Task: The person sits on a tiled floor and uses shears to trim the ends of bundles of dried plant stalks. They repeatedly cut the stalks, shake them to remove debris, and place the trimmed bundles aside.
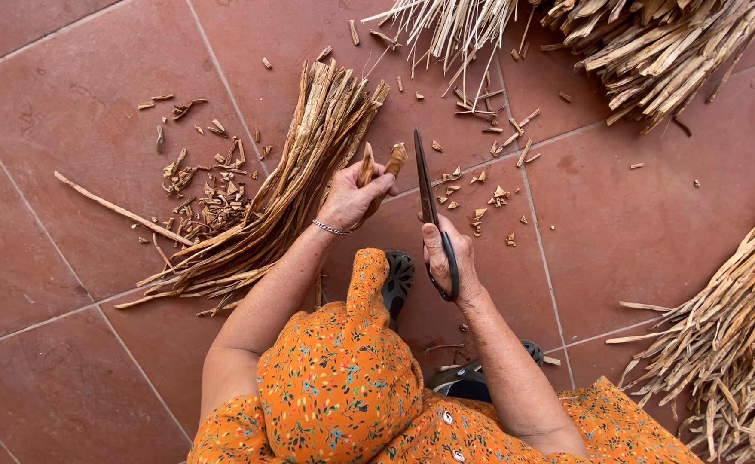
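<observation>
Covering the floor, terracotta tiles [68, 103] carry bark scraps at ten o'clock, while the left hand [353, 196] clasps bark strips [382, 163] and the right hand [446, 258] grips scissors [426, 193].

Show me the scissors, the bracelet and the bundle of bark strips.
scissors [426, 185]: head view, on the dark closed blades.
bracelet [330, 228]: head view, on the chain at the left wrist.
bundle of bark strips [296, 180]: head view, mid-bundle.

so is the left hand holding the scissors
No, the scissors are in the right hand, while the left hand grips short brown bark sticks.
</observation>
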